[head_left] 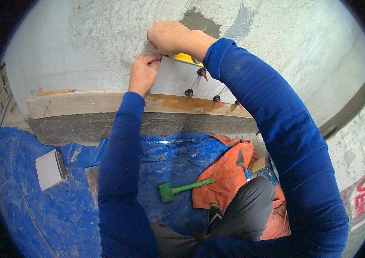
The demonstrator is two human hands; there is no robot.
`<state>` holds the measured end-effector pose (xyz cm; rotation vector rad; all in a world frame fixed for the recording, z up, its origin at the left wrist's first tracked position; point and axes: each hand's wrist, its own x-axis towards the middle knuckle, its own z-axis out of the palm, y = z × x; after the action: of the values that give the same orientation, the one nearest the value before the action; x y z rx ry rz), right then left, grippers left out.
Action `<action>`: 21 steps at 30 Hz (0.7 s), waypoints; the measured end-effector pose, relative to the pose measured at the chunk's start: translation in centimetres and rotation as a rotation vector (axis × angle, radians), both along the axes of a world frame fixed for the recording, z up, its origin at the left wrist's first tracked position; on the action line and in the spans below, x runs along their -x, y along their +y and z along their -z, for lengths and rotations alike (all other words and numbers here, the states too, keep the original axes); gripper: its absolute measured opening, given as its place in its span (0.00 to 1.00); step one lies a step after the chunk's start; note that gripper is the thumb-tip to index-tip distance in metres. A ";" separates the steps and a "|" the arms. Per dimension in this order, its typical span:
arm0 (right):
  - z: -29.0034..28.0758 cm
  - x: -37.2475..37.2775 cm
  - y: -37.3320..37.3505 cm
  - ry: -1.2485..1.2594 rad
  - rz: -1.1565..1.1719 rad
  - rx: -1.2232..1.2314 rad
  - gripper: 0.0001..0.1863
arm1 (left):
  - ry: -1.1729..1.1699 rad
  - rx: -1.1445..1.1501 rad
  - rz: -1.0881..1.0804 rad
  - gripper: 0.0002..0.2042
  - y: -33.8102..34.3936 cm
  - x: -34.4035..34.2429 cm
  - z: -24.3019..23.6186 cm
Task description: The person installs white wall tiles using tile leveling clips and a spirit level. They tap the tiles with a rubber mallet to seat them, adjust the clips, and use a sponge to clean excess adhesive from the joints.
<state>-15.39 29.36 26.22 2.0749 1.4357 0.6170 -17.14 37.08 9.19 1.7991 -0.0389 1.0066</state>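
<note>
A pale grey tile [174,76] lies against the plastered wall. My left hand [143,74] is at its upper left corner, thumb and fingers pinched on something small and dark that I cannot make out. Just above, my right hand [171,37] is curled with its fingertips turned down and hidden; what it holds does not show. A yellow spirit level [187,59] rests along the tile's top edge, partly behind my right wrist. Black-and-red tile levelling clips [201,74] stand along the joints to the right, some partly covered by my right sleeve.
A wooden batten [83,103] runs under the tiles, with a pencil [57,92] above its left part. On the blue tarp [79,215] are a stack of tiles [50,169] and a green mallet [182,188]. A trowel [240,159] lies on an orange sheet [216,182] by my knee.
</note>
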 end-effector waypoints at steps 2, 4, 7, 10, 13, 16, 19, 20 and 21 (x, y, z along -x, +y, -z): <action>0.0 -0.1 0.0 0.002 -0.001 -0.001 0.15 | -0.037 -0.011 -0.008 0.13 0.0 0.3 -0.2; 0.0 -0.3 -0.1 -0.005 -0.018 -0.015 0.14 | -0.034 0.042 0.012 0.14 -0.1 0.5 -0.4; 0.0 -0.4 -0.3 0.024 -0.002 -0.041 0.12 | -0.027 0.158 0.038 0.15 0.0 0.9 -0.9; 0.0 -0.2 -0.4 0.043 -0.010 -0.039 0.11 | -0.080 0.174 0.010 0.15 0.3 0.8 -1.3; 0.2 -0.2 -0.3 0.038 -0.034 -0.060 0.11 | -0.055 0.213 0.062 0.14 0.5 0.5 -1.2; 0.6 -0.4 -0.3 0.062 -0.054 -0.101 0.12 | -0.028 0.259 0.089 0.13 0.3 0.3 -1.1; 1.0 -0.5 -0.3 0.070 -0.057 -0.128 0.13 | -0.007 0.356 0.138 0.12 -0.1 0.5 -1.3; 1.1 -0.5 -0.2 0.067 -0.033 -0.129 0.13 | -0.012 0.393 0.156 0.12 -0.2 0.7 -1.4; 1.2 -0.5 -0.2 0.063 -0.059 -0.132 0.13 | -0.016 0.431 0.174 0.12 -0.3 0.8 -1.5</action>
<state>-14.87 29.18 24.99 2.1775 1.5344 0.6924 -17.93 36.83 10.65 1.3695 0.0109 0.8315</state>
